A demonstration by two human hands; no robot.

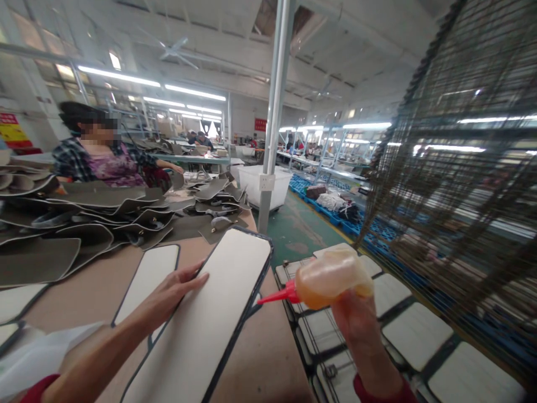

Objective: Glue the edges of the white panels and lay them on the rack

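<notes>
My left hand [184, 282] grips the left edge of a long white panel [218, 302] with a dark rim and rounded corners, tilted above the table. In my right hand [354, 313] is a squeeze bottle [325, 280] of amber liquid, lying sideways. Its red nozzle [277, 294] points left, close to the panel's right edge; whether the tip touches the rim I cannot tell. Beneath and behind my left arm, another white panel [153, 274] with a dark rim lies on the brown table [268, 358].
Stacked grey-brown sheets [104, 218] cover the table's far left. A co-worker [104, 151] sits behind them. A metal post [268, 168] rises beyond the table corner. On the right are a rack of white panels [417, 336] and a tall wire mesh [465, 134]. A white bin [251, 182] stands behind the post.
</notes>
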